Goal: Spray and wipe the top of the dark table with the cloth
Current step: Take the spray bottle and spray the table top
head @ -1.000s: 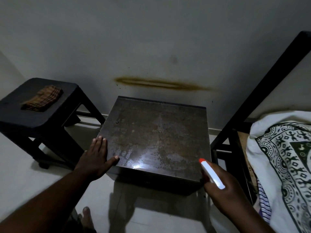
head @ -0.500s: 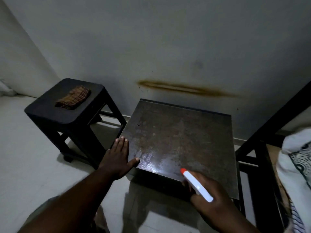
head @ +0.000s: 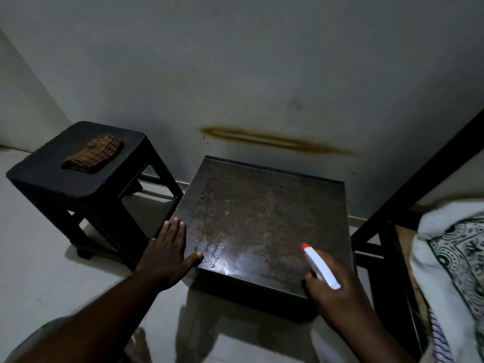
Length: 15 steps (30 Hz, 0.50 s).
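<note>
The dark table (head: 264, 210) stands against the wall, its square top dull and stained, with wet droplets shining near the front left corner. My left hand (head: 167, 252) lies flat on the table's left front edge, fingers apart, thumb on the top. My right hand (head: 332, 289) grips a white spray bottle (head: 320, 268) with an orange nozzle, held over the front right part of the top and pointing toward the far left. A folded brown checked cloth (head: 93, 154) rests on the black stool (head: 52, 179) to the left.
A pale wall with a long brown smear (head: 275, 140) runs behind the table. At the right stands a dark bed frame (head: 387, 247) with a white patterned sheet (head: 455, 258). Pale tiled floor (head: 39, 271) surrounds the furniture; my bare foot (head: 137, 344) shows below.
The view has swung left and back somewhat. My right hand with the bottle moved in over the table's front right area. My left hand stays on the left edge.
</note>
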Each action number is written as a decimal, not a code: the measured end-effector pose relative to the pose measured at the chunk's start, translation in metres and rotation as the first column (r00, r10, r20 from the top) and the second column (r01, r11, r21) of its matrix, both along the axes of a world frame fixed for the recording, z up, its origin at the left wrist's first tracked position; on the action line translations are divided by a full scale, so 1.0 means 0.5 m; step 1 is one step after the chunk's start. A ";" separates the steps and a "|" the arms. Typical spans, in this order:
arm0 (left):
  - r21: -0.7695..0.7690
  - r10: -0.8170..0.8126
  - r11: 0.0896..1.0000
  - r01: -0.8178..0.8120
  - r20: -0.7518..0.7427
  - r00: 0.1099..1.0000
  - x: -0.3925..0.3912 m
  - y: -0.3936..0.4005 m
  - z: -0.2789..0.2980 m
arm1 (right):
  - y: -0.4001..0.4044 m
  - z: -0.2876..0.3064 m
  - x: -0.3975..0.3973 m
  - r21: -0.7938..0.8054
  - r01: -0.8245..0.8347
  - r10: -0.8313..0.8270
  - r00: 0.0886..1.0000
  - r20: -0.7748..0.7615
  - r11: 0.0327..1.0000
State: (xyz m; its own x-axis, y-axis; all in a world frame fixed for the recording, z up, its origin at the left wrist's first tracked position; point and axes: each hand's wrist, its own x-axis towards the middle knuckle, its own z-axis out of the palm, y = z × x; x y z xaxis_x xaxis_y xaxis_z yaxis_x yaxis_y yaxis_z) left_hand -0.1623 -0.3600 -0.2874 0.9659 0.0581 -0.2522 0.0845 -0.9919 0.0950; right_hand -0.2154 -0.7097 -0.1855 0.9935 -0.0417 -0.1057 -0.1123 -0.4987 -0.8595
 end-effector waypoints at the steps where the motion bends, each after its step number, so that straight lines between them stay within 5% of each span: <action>1: 0.000 -0.002 1.000 0.002 -0.001 1.000 0.000 -0.001 0.002 | -0.007 -0.002 -0.002 -0.002 0.000 0.000 1.000 -0.014 1.000; 15: -0.024 0.009 1.000 -0.009 0.037 0.999 -0.001 0.002 -0.004 | -0.093 -0.018 -0.051 -0.119 0.153 -0.162 0.985 -0.063 0.981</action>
State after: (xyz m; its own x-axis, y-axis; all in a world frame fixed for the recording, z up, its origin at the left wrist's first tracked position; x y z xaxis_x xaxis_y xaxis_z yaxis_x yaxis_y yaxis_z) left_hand -0.1628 -0.3590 -0.2894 0.9742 0.0612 -0.2172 0.0893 -0.9885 0.1219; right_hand -0.2409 -0.7562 -0.1943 0.9635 -0.2128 -0.1622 -0.2567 -0.5638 -0.7850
